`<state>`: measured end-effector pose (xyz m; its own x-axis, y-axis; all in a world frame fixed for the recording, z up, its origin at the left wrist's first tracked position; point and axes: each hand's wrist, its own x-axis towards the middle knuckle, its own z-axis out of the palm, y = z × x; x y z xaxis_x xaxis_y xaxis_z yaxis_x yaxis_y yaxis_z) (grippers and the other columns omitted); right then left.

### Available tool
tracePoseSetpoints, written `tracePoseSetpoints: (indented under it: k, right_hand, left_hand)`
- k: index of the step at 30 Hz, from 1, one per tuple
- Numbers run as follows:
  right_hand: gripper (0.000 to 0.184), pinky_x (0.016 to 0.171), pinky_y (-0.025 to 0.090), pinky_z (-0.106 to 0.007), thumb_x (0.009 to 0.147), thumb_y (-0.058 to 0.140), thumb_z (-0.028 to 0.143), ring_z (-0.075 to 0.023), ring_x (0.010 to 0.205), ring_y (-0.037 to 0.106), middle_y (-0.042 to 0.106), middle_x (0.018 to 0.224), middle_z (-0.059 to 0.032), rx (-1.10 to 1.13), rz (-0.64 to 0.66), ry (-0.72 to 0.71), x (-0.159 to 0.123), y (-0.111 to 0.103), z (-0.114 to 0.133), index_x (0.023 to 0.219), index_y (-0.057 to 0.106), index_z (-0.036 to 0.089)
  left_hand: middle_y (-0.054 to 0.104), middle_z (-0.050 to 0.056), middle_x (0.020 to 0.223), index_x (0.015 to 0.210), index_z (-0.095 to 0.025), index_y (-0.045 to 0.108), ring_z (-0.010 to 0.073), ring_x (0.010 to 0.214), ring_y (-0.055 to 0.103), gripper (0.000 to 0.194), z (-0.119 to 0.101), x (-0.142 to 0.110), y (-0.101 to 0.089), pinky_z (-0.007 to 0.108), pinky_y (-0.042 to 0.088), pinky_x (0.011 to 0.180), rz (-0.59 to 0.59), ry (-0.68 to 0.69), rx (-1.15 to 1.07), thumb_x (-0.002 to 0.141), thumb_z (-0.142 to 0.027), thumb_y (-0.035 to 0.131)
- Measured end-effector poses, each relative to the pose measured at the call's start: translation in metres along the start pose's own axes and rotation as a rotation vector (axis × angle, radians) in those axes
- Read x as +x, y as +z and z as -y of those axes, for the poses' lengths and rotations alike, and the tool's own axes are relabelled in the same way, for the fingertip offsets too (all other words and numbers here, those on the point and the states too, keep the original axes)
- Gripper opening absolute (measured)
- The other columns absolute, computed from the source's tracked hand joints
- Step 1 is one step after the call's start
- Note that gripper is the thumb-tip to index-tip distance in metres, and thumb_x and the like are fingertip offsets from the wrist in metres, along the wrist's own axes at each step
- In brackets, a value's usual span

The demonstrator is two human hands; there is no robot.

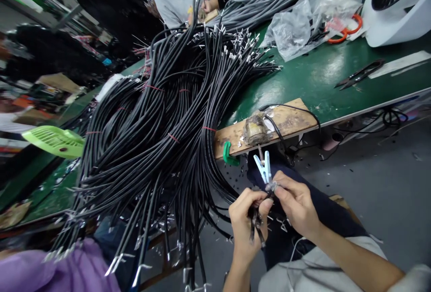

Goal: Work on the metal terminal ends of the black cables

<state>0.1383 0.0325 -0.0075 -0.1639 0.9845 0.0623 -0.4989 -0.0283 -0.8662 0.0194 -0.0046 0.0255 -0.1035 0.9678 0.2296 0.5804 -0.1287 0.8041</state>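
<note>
My left hand (247,220) is closed around dark cable pieces (257,229), whose two lower ends hang below the fingers. Fingertips of my right hand (299,204) pinch at the greyish, shiny end (271,186) of what the left hand holds; its details are blurred. Just above both hands, a light blue clothespin (263,167) points up toward a thin metal tip (260,150) at the edge of a wooden board (286,119). Left of the hands, a large pile of black cables (188,135) with bare silvery ends hangs over the table edge.
On the board sit a dirty yellowish block (255,129) and a green clamp (230,154). The green table (303,85) carries snips (359,74), orange-handled scissors (345,32), plastic bags (292,27) and a white fan (393,18). A person in grey (183,0) sits opposite; a purple sleeve (77,267) is at lower left.
</note>
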Motion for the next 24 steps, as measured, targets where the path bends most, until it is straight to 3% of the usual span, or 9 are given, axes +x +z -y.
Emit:
tracePoseSetpoints:
  k: [3, 6, 9, 12, 15, 17, 21, 22, 24]
  right_hand:
    - [0.017, 0.063, 0.04, -0.027, 0.079, 0.069, 0.031, -0.0128, 0.065, 0.047, 0.055, 0.069, -0.0017, 0.4, 0.032, 0.351, 0.001, 0.003, 0.0, 0.071, 0.067, 0.016]
    - [0.02, 0.06, 0.039, -0.025, 0.074, 0.074, 0.034, -0.0111, 0.061, 0.046, 0.055, 0.066, -0.0011, 0.487, 0.07, 0.461, 0.002, 0.002, 0.001, 0.074, 0.067, 0.015]
    - [0.024, 0.061, 0.041, -0.026, 0.083, 0.064, 0.039, -0.0121, 0.064, 0.046, 0.056, 0.072, -0.0028, 0.328, 0.102, 0.346, 0.001, -0.006, 0.002, 0.08, 0.067, 0.015]
    - [0.018, 0.067, 0.043, -0.029, 0.084, 0.065, 0.033, -0.0151, 0.073, 0.049, 0.057, 0.085, -0.006, 0.015, 0.185, 0.107, 0.004, -0.016, 0.004, 0.09, 0.067, 0.016]
    - [0.011, 0.068, 0.044, -0.031, 0.082, 0.066, 0.027, -0.0173, 0.075, 0.052, 0.059, 0.079, -0.0058, -0.165, 0.196, -0.102, 0.008, -0.019, 0.004, 0.085, 0.066, 0.017]
    - [0.018, 0.063, 0.042, -0.03, 0.082, 0.067, 0.033, -0.0162, 0.068, 0.051, 0.057, 0.07, -0.0035, -0.126, 0.173, -0.098, 0.01, -0.014, 0.002, 0.075, 0.064, 0.016]
    - [0.028, 0.052, 0.038, -0.025, 0.083, 0.064, 0.043, -0.0121, 0.057, 0.044, 0.048, 0.063, 0.0019, 0.088, 0.037, 0.151, 0.006, 0.002, -0.007, 0.072, 0.055, 0.018]
    - [0.026, 0.051, 0.037, -0.024, 0.084, 0.062, 0.041, -0.0121, 0.056, 0.043, 0.047, 0.063, 0.0023, 0.073, -0.008, 0.152, 0.004, 0.004, -0.009, 0.073, 0.054, 0.019]
    - [0.02, 0.055, 0.039, -0.026, 0.086, 0.061, 0.033, -0.0138, 0.061, 0.045, 0.049, 0.064, 0.0009, -0.094, -0.096, -0.009, 0.002, 0.004, -0.009, 0.073, 0.055, 0.019]
  left_hand:
    - [0.051, -0.002, 0.058, 0.074, -0.016, 0.064, 0.0092, 0.051, 0.047, 0.015, 0.001, 0.002, -0.003, 0.02, 0.034, 0.049, 0.038, 0.014, -0.083, 0.087, -0.021, 0.057]
    - [0.052, -0.001, 0.056, 0.067, -0.015, 0.062, 0.0093, 0.051, 0.049, 0.025, 0.0, 0.005, -0.008, 0.021, 0.035, 0.051, 0.111, 0.001, -0.139, 0.09, -0.022, 0.053]
    - [0.048, -0.001, 0.051, 0.056, -0.015, 0.055, 0.0092, 0.049, 0.047, 0.039, -0.003, 0.008, -0.013, 0.022, 0.033, 0.051, 0.187, -0.048, -0.123, 0.093, -0.026, 0.048]
    - [0.044, -0.002, 0.048, 0.052, -0.015, 0.05, 0.0086, 0.047, 0.044, 0.044, -0.006, 0.01, -0.017, 0.023, 0.031, 0.05, 0.238, -0.085, -0.115, 0.094, -0.029, 0.045]
    - [0.043, -0.002, 0.047, 0.051, -0.015, 0.049, 0.008, 0.044, 0.041, 0.047, -0.008, 0.013, -0.018, 0.023, 0.03, 0.048, 0.292, -0.125, -0.131, 0.095, -0.032, 0.045]
    - [0.043, -0.002, 0.046, 0.05, -0.015, 0.049, 0.0076, 0.043, 0.04, 0.049, -0.008, 0.014, -0.018, 0.023, 0.03, 0.047, 0.318, -0.136, -0.146, 0.095, -0.033, 0.044]
    - [0.047, -0.001, 0.049, 0.054, -0.015, 0.056, 0.0077, 0.043, 0.042, 0.041, -0.006, 0.014, -0.012, 0.021, 0.03, 0.044, 0.275, -0.12, -0.201, 0.089, -0.036, 0.054]
    - [0.048, -0.001, 0.05, 0.054, -0.014, 0.055, 0.0079, 0.043, 0.043, 0.039, -0.005, 0.013, -0.01, 0.021, 0.03, 0.044, 0.247, -0.124, -0.21, 0.087, -0.036, 0.058]
    - [0.049, -0.001, 0.05, 0.053, -0.014, 0.053, 0.008, 0.043, 0.044, 0.038, -0.003, 0.013, -0.006, 0.02, 0.03, 0.043, 0.209, -0.146, -0.22, 0.082, -0.037, 0.064]
